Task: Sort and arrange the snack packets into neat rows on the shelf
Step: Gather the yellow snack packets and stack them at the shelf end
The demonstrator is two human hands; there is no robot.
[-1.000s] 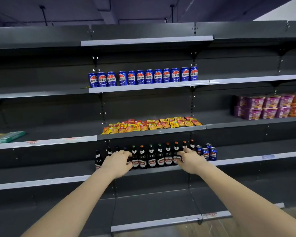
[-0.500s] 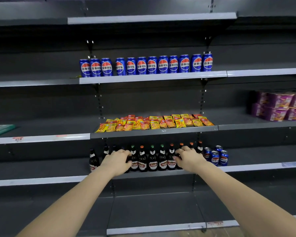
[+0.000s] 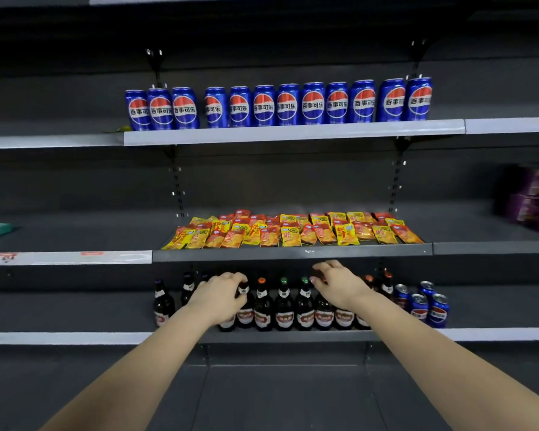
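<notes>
Packets [image 3: 293, 233] jumbled on middle shelf [image 3: 293, 253].
Lower, at bottles [image 3: 283, 306]: left grip [image 3: 221, 293] curled, hold unclear; right grip [image 3: 339, 284] loosely curled, empty.

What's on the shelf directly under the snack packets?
A row of dark bottles, with a few blue cans at its right end. The left hand and right hand cover several bottles, so a count isn't possible.

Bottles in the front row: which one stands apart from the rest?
The leftmost bottle; a gap separates it from those by the left hand.
</notes>
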